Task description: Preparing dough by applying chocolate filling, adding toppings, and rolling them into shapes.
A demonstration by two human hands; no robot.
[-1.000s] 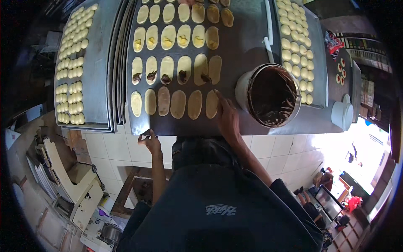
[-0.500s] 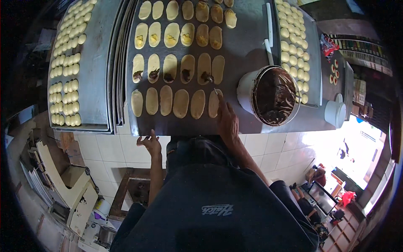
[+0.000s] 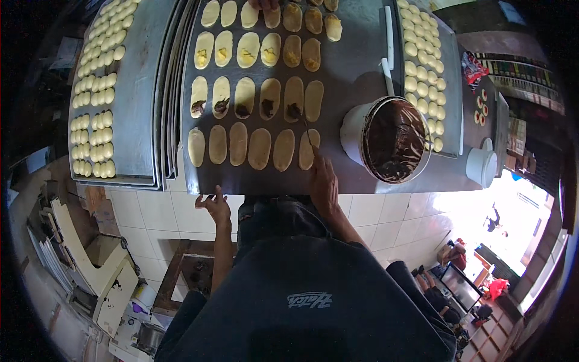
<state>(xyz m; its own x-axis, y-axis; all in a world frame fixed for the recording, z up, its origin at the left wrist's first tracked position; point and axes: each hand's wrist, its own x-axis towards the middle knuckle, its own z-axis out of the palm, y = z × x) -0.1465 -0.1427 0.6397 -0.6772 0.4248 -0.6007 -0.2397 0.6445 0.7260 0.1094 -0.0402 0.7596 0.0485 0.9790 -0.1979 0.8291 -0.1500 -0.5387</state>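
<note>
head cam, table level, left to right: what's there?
Tray of small dough balls → dark sheet of flat oval dough pieces → right hand with a thin tool → tub of chocolate filling → white cup.

— What colour are the dough ovals (image 3: pixel 260 148) in the near row?

— Pale cream, plain. The row behind has a dark brown dab at one end of each; the next row back has yellow filling.

— And the worktop (image 3: pixel 353 72) under them?

— Dull grey metal, darker where the ovals lie.

— The tub (image 3: pixel 391 140)?

— White outside, filled with glossy dark brown paste.

— The side trays?

— The left tray (image 3: pixel 139 90) is light grey, dotted with rows of small pale yellow dough balls (image 3: pixel 93 96). The cup (image 3: pixel 482 166) at right is white.

— The apron (image 3: pixel 301 301)?

— Dark navy with a small pale emblem. The wall tiles (image 3: pixel 151 208) below the worktop are white with grey joints.
</note>
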